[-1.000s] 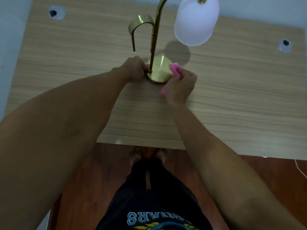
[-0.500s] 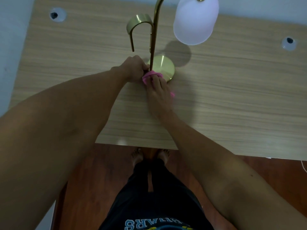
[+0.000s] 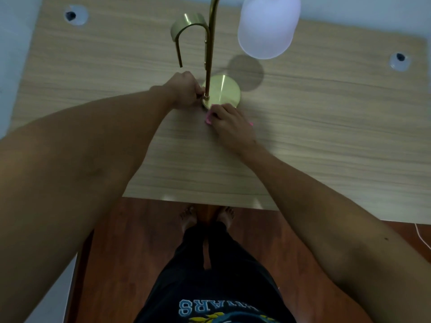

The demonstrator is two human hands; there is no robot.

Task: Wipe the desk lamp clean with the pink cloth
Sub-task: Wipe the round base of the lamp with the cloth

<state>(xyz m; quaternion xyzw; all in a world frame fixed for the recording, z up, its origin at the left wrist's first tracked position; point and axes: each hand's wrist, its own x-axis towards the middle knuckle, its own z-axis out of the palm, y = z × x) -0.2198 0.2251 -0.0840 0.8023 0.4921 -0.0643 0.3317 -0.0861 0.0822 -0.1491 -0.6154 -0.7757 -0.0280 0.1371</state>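
A brass desk lamp stands on the wooden desk [image 3: 326,141]. Its round base [image 3: 225,93] carries a thin stem [image 3: 209,54], a curved brass hook [image 3: 184,29] and a white frosted shade [image 3: 268,26]. My left hand [image 3: 185,90] grips the left edge of the base, right by the foot of the stem. My right hand [image 3: 229,123] presses the pink cloth [image 3: 208,118] against the near rim of the base. Most of the cloth is hidden under my fingers; only small pink corners show.
Two round cable holes sit in the desk, one at the far left [image 3: 73,15] and one at the far right [image 3: 400,60]. The desk's near edge [image 3: 210,202] runs above my bare feet on the reddish wooden floor [image 3: 130,252]. A white cord [image 3: 422,236] lies at the right.
My right hand and the cloth swept from the base's right side to the stem's foot, then back down to the near rim. My left hand kept its hold on the base.
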